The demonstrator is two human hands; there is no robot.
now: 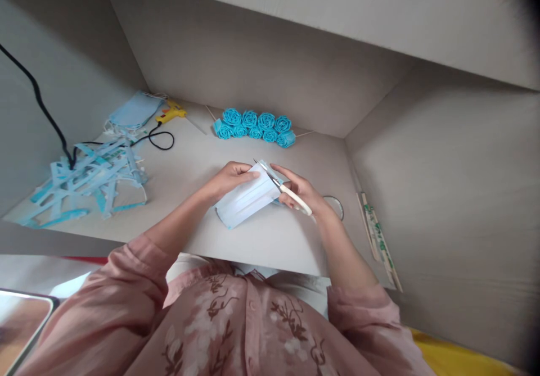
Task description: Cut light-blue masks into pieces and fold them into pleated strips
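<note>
A pale blue pleated face mask (pixel 247 199) is held at its upper left edge by my left hand (pixel 233 178), thumb on top and fingers partly hidden beneath. My right hand (pixel 301 188) is closed round the white handles of a pair of scissors (pixel 295 199). The scissors' metal blades lie across the mask's upper right end, pointing up and left. A bluish piece of the mask shows just beyond the blades, near my right fingers. Whether the blades are fully closed is hard to make out.
Blue rosette flowers (pixel 257 126) on sticks stand along the back wall. Cut blue strips (pixel 93 176) lie in a heap at the left, near a yellow glue gun (pixel 172 112) with a black cord and stacked masks (pixel 137 109). Wooden sticks (pixel 377 235) lie by the right wall.
</note>
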